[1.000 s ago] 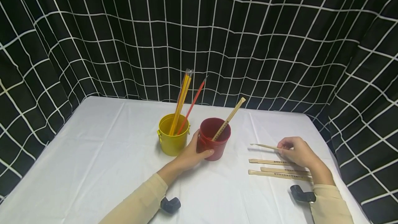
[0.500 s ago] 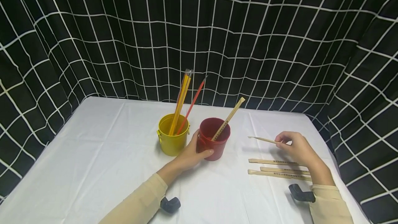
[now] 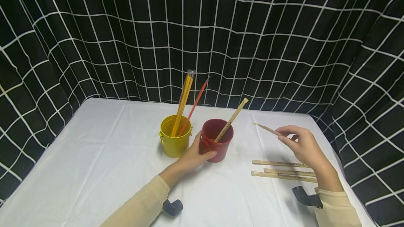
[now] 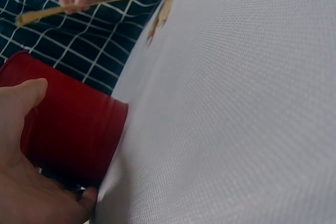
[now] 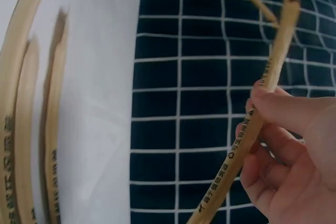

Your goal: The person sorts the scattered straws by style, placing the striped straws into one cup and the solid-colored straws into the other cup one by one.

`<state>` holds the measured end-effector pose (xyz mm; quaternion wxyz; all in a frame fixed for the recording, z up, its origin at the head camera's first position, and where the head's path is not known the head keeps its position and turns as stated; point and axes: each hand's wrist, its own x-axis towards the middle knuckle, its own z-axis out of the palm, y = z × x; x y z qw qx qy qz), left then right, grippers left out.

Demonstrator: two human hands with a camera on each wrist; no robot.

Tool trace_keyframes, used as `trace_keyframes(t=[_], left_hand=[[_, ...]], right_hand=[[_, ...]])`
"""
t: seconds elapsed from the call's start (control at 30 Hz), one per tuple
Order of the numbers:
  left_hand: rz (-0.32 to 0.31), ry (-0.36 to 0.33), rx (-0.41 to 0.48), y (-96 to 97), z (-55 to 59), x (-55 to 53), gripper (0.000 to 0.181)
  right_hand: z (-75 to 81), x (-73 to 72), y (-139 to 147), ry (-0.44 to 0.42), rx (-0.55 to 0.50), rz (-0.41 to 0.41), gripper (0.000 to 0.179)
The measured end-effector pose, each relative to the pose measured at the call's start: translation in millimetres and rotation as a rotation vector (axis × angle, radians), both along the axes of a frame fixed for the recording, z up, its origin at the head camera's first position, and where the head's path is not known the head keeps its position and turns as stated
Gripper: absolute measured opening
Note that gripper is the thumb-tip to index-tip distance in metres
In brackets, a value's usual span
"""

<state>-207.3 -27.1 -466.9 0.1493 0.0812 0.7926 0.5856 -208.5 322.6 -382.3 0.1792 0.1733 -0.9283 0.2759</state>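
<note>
"What do you see from back there?"
"My right hand (image 3: 301,144) pinches a tan stick (image 3: 267,129) above the counter (image 3: 120,157). My left hand (image 3: 190,158) grips the red pail (image 3: 224,150), and another stick (image 3: 231,119) leans inside it."
"Further out?"
"Three sticks (image 3: 279,172) lie near my right hand. A yellow pail (image 3: 174,147) stands just beside the red one."

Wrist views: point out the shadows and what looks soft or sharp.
Left wrist: a soft shadow falls on the white cloth beside the red bucket; the lying sticks look blurred. Right wrist: lettering on the held stick is crisper than on the lying sticks, one edged by dark shadow.
</note>
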Motion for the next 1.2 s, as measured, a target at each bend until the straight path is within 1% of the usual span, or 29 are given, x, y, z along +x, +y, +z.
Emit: trace_keyframes(t=[0.2,0.37,0.57,0.67,0.83,0.9,1.13,1.2], left_hand=[[-0.002,0.009,0.006,0.5,0.7,0.2,0.095],[-0.004,0.012,0.007,0.0,1.5,0.7,0.095],[-0.003,0.01,0.004,-0.2,0.5,0.1,0.096],[-0.002,0.009,0.004,0.3,0.4,-0.2,0.096],[-0.007,0.017,0.006,1.8,0.0,-0.9,0.096],[-0.007,0.02,0.003,2.4,-0.6,-1.2,0.096],[0.001,0.013,-0.005,1.8,-1.1,-0.5,0.096],[-0.001,0.011,-0.004,1.2,-0.2,0.1,0.096]], right_hand=[[8.6,6.7,-11,0.098,-0.098,0.046,0.018],[16.5,12.9,-21,0.156,-0.185,0.066,0.02],[24.0,18.6,-29,0.176,-0.376,0.183,0.024],[27.2,21.9,-30,0.16,-0.488,0.244,0.029],[33.5,25.2,-28,0.06,-0.73,0.415,0.029],[36.3,25.6,-28,0.036,-0.797,0.468,0.027],[47.6,25.6,-42,0.027,-0.918,0.503,0.025],[50.6,24.0,-47,0.02,-0.973,0.542,0.026]])
